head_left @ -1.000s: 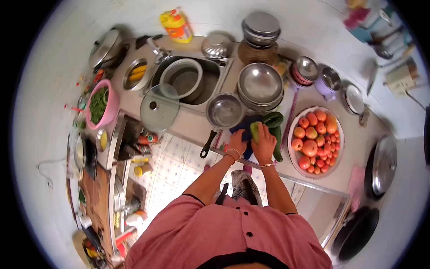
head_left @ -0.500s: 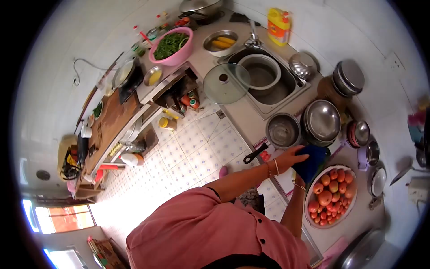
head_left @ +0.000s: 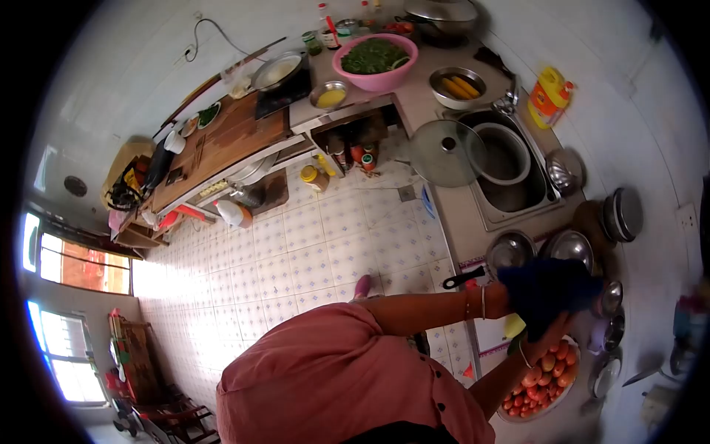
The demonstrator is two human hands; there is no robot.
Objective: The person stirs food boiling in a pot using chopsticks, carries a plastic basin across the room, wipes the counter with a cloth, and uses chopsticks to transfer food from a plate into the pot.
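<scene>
A dark blue cloth [head_left: 551, 292] is bunched up between my two hands, above the counter. My left hand [head_left: 500, 300] grips its near side, the fingers mostly covered by the fabric. From below, my right hand [head_left: 551, 337] holds the lower edge, its fingers partly hidden and blurred. Beneath my right wrist is a white-rimmed basin of red tomatoes [head_left: 538, 385]. A metal pan [head_left: 510, 250] with a black handle stands just beyond my left hand, and a metal bowl [head_left: 569, 248] is partly behind the cloth.
A glass lid [head_left: 444, 152] overlaps the edge of the sink [head_left: 518, 194], which holds a pot. Farther along stand a bowl of yellow corn [head_left: 458, 87], a pink basin of greens [head_left: 377, 63] and a yellow detergent bottle [head_left: 549, 98]. Bowls line the wall.
The cloth, hanging between my hands before, is now bunched and spread wider over them. My hands have shifted down in the picture as the view turned, and my right hand now shows over the tomatoes.
</scene>
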